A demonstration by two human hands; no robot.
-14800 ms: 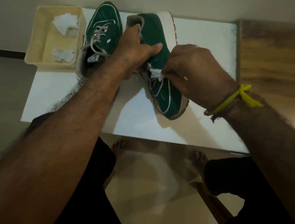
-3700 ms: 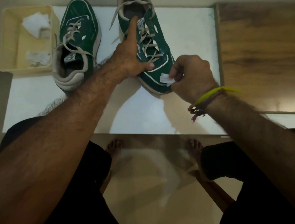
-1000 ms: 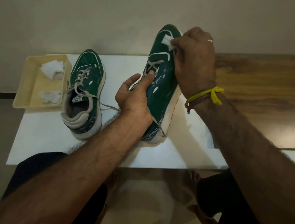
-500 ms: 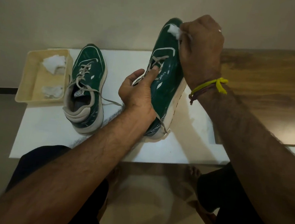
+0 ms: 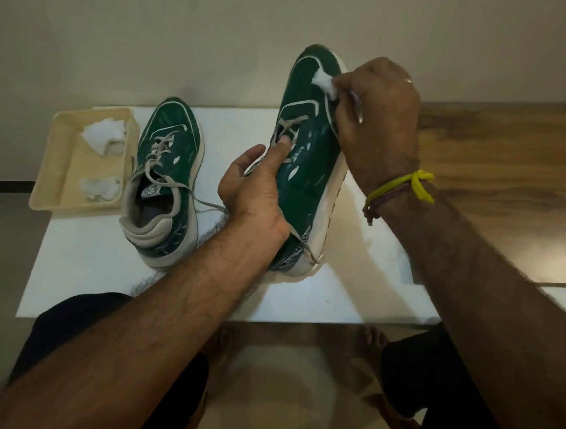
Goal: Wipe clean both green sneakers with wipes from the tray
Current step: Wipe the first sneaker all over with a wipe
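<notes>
My left hand (image 5: 254, 191) grips one green sneaker (image 5: 308, 168) around its laced middle, thumb on the laces, and holds it tilted up with the heel on the white table (image 5: 353, 289) and the toe raised. My right hand (image 5: 375, 116) pinches a white wipe (image 5: 325, 81) and presses it on the sneaker's toe area. The second green sneaker (image 5: 165, 176) lies flat on the table to the left, laces loose. A beige tray (image 5: 57, 160) at the far left holds a clean folded wipe (image 5: 102, 133) and a crumpled greyish one (image 5: 101, 186).
A wooden surface (image 5: 511, 172) adjoins the table on the right. A pale wall rises behind. My legs and bare feet (image 5: 371, 338) are on the tiled floor below the table's front edge.
Over the last second my right hand with the wipe has stayed on the held sneaker's toe, rubbing it in small strokes. The left hand keeps its grip; the other sneaker stays put.
</notes>
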